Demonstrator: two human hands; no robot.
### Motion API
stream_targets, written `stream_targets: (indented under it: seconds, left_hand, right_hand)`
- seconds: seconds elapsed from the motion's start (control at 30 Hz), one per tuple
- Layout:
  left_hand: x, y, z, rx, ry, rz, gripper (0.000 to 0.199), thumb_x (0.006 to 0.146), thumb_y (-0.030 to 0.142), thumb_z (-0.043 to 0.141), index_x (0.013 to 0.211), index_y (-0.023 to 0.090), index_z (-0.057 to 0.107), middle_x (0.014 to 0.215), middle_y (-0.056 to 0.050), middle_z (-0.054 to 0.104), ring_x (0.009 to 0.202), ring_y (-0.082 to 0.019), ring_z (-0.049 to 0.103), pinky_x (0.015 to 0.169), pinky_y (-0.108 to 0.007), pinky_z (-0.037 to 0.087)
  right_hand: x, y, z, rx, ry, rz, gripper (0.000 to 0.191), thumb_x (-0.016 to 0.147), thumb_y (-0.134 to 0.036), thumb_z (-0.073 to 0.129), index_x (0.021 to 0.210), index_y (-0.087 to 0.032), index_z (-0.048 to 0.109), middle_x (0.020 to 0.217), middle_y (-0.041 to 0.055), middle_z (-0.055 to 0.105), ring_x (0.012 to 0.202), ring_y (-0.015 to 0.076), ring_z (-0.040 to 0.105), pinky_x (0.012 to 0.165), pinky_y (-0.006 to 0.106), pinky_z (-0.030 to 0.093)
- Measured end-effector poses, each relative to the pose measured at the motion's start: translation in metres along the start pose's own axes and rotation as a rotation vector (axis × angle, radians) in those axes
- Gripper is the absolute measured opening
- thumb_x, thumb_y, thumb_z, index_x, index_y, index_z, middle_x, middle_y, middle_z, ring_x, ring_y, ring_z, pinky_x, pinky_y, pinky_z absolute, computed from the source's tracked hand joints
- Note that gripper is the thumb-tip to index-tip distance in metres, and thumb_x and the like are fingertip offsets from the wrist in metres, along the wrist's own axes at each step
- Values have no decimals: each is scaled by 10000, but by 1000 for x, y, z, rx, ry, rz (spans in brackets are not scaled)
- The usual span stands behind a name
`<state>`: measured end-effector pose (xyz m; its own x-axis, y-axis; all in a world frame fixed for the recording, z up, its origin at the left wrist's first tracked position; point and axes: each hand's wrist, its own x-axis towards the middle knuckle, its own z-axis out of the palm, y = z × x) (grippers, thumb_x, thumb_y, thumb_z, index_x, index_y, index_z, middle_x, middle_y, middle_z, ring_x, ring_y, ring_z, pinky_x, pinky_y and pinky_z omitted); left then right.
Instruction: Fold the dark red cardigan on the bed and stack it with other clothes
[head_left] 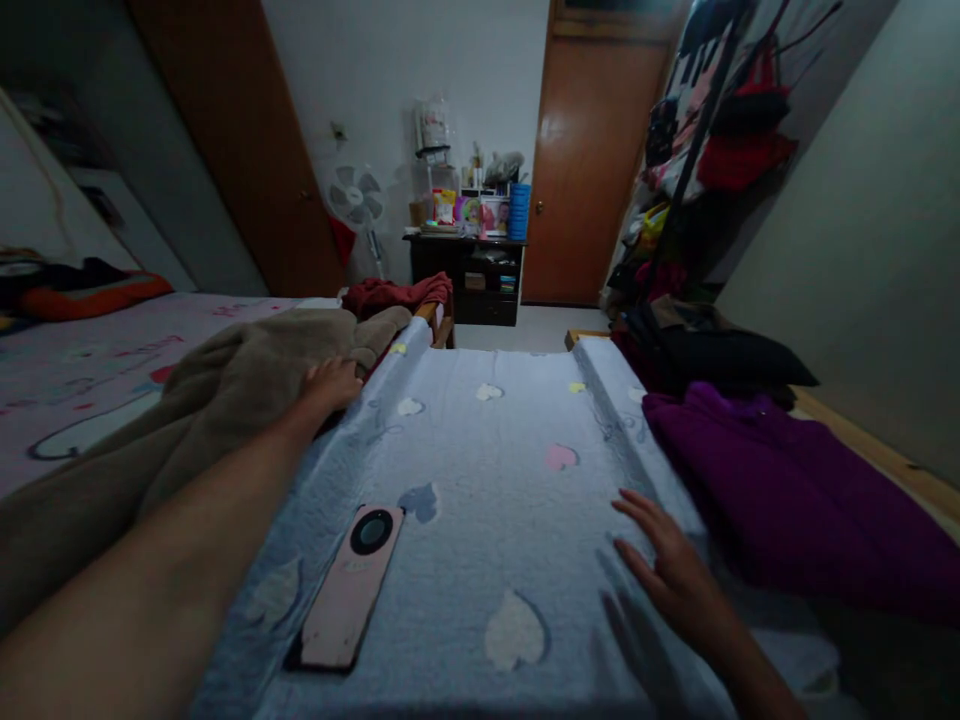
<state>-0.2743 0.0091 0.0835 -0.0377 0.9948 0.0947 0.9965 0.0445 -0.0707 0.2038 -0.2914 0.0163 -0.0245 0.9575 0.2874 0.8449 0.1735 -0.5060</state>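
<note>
My left hand reaches far forward and grips the edge of a brown fleecy cloth, its fingers curled against the fabric. Below my right hand lies a pale blue blanket with heart shapes, spread out flat. That hand hovers low over the blanket's right part, fingers spread, holding nothing, and its shadow falls beside it. A pink phone with a round black camera ring rests face down on the blanket, towards the near left.
A folded purple garment and dark clothes lie along the right side. Another bed with a pink sheet adjoins on the left. Beyond stand a white fan, a dark cabinet and a wooden door.
</note>
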Motion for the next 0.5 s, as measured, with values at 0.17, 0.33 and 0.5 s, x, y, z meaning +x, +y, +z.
stream_targets:
  seconds: [0.17,0.33,0.5]
  left_hand:
    - [-41,90,-8,-100,164,97,559,866,233,418,1418,147,383,1528,-159,331,1405,-330,274,1106,-570,216]
    - [-107,215,3,-336,68,430,569,828,238,514,1391,223,430,1552,-107,316,1464,-288,165,1155,-538,151]
    - [-167,325,7,-940,-153,727,430,773,209,568,1201,199,611,1377,-123,541,1333,-258,431,1135,-402,287]
  right_hand:
    - [4,51,-42,-511,298,169,476,859,-381,466,1258,-127,517,1340,217,492,1269,374,422,1030,577,350]
    - [-3,72,-65,-729,250,315,538,802,-306,508,1298,-98,491,1288,227,542,1137,387,497,890,526,429]
    - [11,79,-94,-600,328,320,427,796,-174,399,1146,-93,629,1078,168,671,908,293,586,857,432,448]
